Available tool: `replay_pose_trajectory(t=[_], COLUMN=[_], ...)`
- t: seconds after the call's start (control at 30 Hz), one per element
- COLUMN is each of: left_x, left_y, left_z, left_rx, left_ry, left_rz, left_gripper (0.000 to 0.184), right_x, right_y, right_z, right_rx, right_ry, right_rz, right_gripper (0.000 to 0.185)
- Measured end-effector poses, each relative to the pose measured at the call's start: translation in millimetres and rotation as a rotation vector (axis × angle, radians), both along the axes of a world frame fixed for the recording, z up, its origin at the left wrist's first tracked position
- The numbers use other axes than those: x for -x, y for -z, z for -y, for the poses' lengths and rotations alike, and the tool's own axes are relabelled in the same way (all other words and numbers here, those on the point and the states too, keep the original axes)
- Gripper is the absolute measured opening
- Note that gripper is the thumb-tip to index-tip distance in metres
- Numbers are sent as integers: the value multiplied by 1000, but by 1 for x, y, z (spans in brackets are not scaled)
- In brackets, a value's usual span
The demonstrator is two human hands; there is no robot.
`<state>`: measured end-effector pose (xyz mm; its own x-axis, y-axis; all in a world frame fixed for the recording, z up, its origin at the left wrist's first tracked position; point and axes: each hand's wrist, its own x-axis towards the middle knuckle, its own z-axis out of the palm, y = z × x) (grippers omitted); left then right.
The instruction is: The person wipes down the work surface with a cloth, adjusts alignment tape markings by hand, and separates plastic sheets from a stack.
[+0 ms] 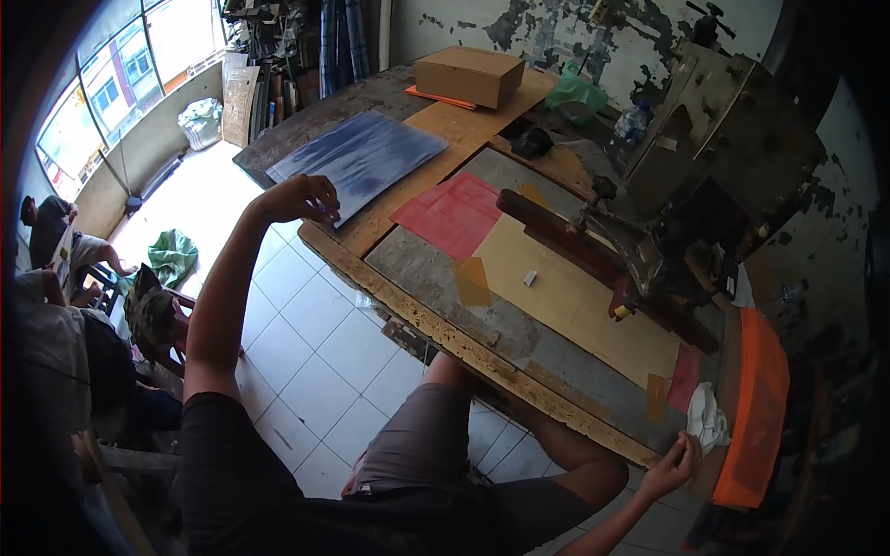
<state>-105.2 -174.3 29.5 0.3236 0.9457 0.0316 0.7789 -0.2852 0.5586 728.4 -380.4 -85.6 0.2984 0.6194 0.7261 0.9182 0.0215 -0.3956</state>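
My left hand (301, 198) hangs over the near edge of a blue-and-white streaked sheet (371, 153). Its fingers are bent downward and apart, and nothing shows between them. At the table's near right corner, my right hand (675, 465) has its fingers closed at the lower edge of a crumpled white cloth (707, 417). In front of me a tan sheet (579, 292) lies on a grey board, overlapping a red sheet (451, 213). A small white piece (530, 278) rests on the tan sheet, and brown tape (472, 282) crosses its left edge.
A heavy metal press (705, 185) with a dark bar stands over the right side. A cardboard box (469, 76) sits at the back, near a green plastic bag (575, 97). An orange sheet (756, 408) hangs at the right edge. Other people (153, 315) sit on the left.
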Motion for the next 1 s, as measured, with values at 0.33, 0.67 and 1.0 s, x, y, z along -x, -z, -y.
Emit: replay_pose_trajectory(t=[0.33,0.67,1.0], left_x=[12,10,-4], left_y=[8,3,-1], left_z=[-7,-7,-15], left_rx=[85,145,228], left_ry=[35,-5,-183], left_rz=[65,66,34], left_gripper=[24,25,30], right_x=[0,-5,-4], right_y=[0,6,5], right_z=[-1,-2,-2], right_rx=[-13,-26,-25], right_ry=[-9,-8,-7], right_rz=[-17,-52,-44], right_gripper=[19,21,21])
